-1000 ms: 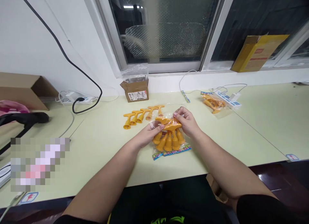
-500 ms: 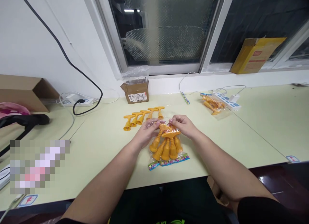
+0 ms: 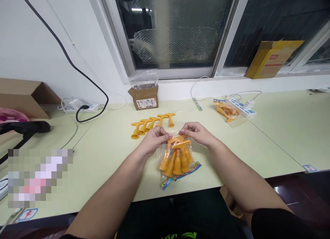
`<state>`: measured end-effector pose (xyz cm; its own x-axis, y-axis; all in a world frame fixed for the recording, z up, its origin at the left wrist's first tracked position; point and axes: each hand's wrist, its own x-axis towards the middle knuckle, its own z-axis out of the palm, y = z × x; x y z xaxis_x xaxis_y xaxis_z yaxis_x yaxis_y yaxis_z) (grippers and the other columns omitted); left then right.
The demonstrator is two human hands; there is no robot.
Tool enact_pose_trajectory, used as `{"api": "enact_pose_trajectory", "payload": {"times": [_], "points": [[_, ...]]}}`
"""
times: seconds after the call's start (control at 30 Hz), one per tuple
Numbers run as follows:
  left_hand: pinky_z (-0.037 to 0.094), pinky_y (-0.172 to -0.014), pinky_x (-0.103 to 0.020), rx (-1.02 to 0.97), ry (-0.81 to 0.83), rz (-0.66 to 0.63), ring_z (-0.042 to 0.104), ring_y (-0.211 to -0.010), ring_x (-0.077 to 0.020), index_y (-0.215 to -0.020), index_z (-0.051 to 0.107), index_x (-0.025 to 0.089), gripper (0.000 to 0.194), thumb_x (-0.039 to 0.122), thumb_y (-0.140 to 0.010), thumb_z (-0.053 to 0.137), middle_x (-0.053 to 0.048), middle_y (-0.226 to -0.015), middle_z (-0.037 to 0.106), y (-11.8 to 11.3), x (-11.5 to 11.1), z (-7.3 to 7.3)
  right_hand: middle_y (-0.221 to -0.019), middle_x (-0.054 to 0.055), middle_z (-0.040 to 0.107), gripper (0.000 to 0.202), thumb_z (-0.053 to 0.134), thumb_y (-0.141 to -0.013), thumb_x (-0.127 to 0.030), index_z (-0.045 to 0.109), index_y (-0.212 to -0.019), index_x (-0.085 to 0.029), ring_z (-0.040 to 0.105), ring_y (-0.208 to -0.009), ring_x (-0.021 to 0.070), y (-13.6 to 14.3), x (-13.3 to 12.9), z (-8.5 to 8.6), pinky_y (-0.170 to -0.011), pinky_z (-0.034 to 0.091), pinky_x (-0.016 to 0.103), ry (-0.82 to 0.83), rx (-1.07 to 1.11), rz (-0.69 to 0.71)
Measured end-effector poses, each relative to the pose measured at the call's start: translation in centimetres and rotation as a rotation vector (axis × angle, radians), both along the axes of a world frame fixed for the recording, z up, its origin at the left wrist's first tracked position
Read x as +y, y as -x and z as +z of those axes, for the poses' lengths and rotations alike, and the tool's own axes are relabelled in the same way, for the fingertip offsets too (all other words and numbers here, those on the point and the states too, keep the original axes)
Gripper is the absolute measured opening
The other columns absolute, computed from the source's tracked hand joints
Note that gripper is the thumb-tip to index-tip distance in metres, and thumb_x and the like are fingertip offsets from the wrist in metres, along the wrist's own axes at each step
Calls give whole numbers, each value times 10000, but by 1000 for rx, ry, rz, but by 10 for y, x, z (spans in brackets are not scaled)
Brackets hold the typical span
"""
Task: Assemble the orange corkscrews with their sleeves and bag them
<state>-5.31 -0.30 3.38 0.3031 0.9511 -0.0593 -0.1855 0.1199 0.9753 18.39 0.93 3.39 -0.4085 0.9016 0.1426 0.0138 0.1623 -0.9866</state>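
A clear plastic bag (image 3: 163,177) hangs between my hands near the front of the table. Inside it are several yellow plastic pieces (image 3: 177,161), each with a T-shaped top and a flared, bell-like end. My left hand (image 3: 156,139) pinches the bag's upper left edge between thumb and fingers. At the upper right edge, my right hand (image 3: 194,132) pinches the film the same way. A colourful printed strip (image 3: 187,171) runs along the bag's lower end. Just beyond my left hand, several loose yellow T-handled pieces (image 3: 151,123) stand in a slanting row.
A small cardboard box (image 3: 144,97) sits by the wall. Another bag of yellow pieces (image 3: 228,111) lies beside a power strip (image 3: 243,106) at the right. A black cable (image 3: 69,57) hangs at the left. A yellow carton (image 3: 273,60) leans on the window.
The bag is stretched more upright between my hands, and its lower end has come slightly nearer to me. The yellow pieces inside have slid down a little. Both hands keep their pinch.
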Motion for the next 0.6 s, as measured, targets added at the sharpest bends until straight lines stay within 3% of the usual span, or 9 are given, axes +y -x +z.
{"api": "enact_pose_trajectory", "payload": {"times": [0.1,0.2,0.3,0.43,0.5,0.6], "points": [[441,-577,-205,5,-26,10,552,-562,-70,-611,503,151,508,306,-559,984,51,-602,586,0,1,-4,-892,51,770,372,842,-754,-520,709,-844,-184,702,-801,169,3,0,-4,-791,554,314,15,40,66],[444,-584,-209,5,-24,-13,563,-573,-77,-615,514,152,494,303,-567,982,44,-610,603,-2,2,-8,-869,45,766,354,843,-758,-497,683,-812,-186,703,-804,166,4,0,-6,-807,551,314,27,40,77],[501,-649,-237,-24,0,-9,645,-688,-119,-722,618,148,416,370,-627,957,-19,-776,714,-3,3,-11,-777,32,750,395,832,-759,-523,619,-733,-191,686,-737,159,4,2,-7,-744,536,298,36,39,-17],[565,-781,-303,-36,47,7,710,-955,-205,-1036,708,178,444,419,-719,903,-88,-1089,752,-1,4,-8,-728,18,726,429,806,-765,-570,583,-736,-204,652,-670,149,6,4,-9,-668,508,279,13,68,-173],[576,-795,-332,4,101,-73,722,-966,-231,-1168,691,197,514,414,-745,888,-103,-1112,750,0,3,-7,-710,12,712,445,795,-763,-596,570,-736,-213,624,-630,145,9,4,-11,-621,489,272,6,95,-233],[573,-891,-385,12,202,-371,737,-981,-261,-1216,684,177,523,400,-778,863,-129,-1105,754,3,0,-9,-708,12,703,465,792,-750,-624,563,-725,-220,596,-606,143,11,5,-11,-587,477,272,-35,134,-333]]}}
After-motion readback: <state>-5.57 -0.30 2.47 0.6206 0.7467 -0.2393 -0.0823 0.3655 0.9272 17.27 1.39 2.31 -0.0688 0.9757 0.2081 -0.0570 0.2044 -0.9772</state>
